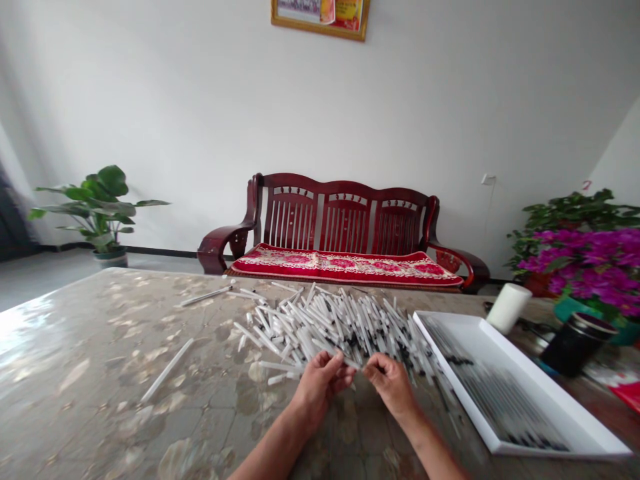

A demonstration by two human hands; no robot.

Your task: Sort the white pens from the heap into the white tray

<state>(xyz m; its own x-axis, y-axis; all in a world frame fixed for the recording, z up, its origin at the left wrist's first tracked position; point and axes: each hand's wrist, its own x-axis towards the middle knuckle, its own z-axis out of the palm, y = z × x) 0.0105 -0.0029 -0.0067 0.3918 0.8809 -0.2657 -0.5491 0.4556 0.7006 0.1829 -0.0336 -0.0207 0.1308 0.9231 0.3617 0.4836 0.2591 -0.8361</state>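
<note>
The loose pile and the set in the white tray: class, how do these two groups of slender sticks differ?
The loose pile is jumbled, its sticks pointing many ways, while the set in the tray lies mostly parallel. The pile sits directly on the table; the set lies inside the white tray. The pile looks whiter, the set greyer. Both contain many slender sticks.

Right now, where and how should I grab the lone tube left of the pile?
I'd pinch the tube midway, from above, thumb and finger across its long sides. It looks slim and straight, lies flat, and sits apart from the pile, so fingers should fit.
</note>
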